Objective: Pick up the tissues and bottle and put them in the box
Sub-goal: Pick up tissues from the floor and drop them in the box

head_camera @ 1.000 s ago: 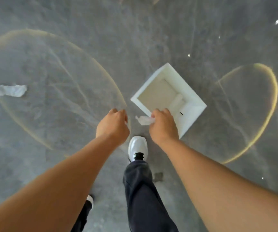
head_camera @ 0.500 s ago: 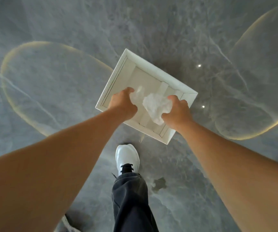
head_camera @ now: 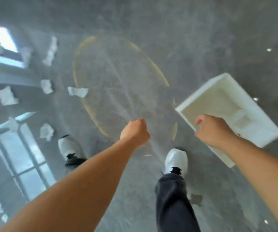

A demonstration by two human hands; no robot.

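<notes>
A white box (head_camera: 207, 88) sits open on the grey floor at the right. My right hand (head_camera: 212, 130) hangs over its near corner, fingers loosely curled and apart, holding nothing. My left hand (head_camera: 135, 132) is a closed fist over bare floor, left of the box, with nothing visible in it. Several crumpled white tissues lie on the floor at the left: one (head_camera: 78, 92) nearest the yellow ring, one (head_camera: 46, 86) beside it, one (head_camera: 6, 96) further left, one (head_camera: 46, 131) by my left shoe, and a long one (head_camera: 51, 51) further away. I see no bottle.
My two white shoes (head_camera: 176, 162) (head_camera: 70, 149) stand on the glossy grey floor. A yellow ring (head_camera: 118, 86) is marked on it. Window reflections (head_camera: 22, 158) shine along the left side. The picture is blurred by motion.
Both hands held tissue over the box half a second ago; now they are out of it and empty. The view has swung left, so the box is at the right and more tissues show.
</notes>
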